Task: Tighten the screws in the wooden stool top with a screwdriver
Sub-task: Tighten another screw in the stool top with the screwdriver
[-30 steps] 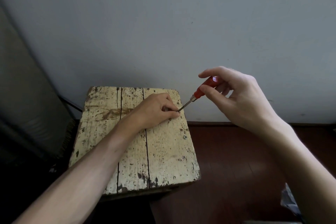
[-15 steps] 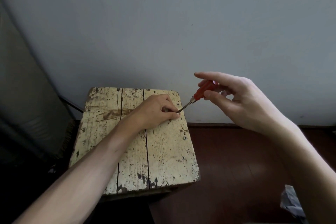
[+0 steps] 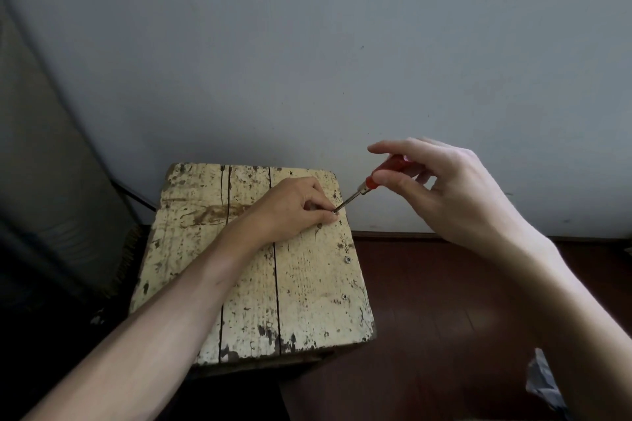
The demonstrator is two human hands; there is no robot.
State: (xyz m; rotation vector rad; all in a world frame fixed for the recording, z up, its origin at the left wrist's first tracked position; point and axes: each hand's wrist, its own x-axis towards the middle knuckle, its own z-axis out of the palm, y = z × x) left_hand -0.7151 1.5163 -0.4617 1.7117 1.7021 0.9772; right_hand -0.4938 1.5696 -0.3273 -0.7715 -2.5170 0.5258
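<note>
Red screwdriver [image 3: 383, 171]: resets the grip of right hand [image 3: 455, 195] on its handle mid-tightening, keeps left hand [image 3: 290, 208] pinching the tip against the stool top [image 3: 307, 284].

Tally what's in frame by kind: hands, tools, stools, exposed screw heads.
Hands: 2, left hand and right hand
Tools: 1, screwdriver
Stools: 1, wooden stool
Exposed screw heads: 2, far screw head and near screw head
Total: 6
</note>
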